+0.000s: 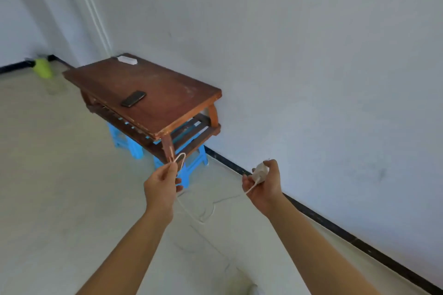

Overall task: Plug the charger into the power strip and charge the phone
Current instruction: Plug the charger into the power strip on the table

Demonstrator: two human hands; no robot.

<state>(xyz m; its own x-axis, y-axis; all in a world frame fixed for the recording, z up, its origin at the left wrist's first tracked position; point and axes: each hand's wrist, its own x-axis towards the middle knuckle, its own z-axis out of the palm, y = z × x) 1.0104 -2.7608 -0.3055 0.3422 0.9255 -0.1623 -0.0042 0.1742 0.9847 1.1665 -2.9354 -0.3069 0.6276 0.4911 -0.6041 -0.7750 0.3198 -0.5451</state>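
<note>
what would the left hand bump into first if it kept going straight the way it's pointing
Probably the near leg of the wooden table, just beyond the left hand and its cable loop; depth is hard to judge.

sockets of white plastic power strip [127,59]: too small to tell | blue plastic stools [189,163]: mostly hidden under brown wooden table [167,103] | white charger block [260,172]: prongs hidden in right hand [263,187] | green object [42,68]: blurred

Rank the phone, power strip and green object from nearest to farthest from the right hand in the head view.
From the right hand:
1. Phone, on the table's near half.
2. Power strip, at the table's far edge by the wall.
3. Green object, on the floor, far left.
</note>
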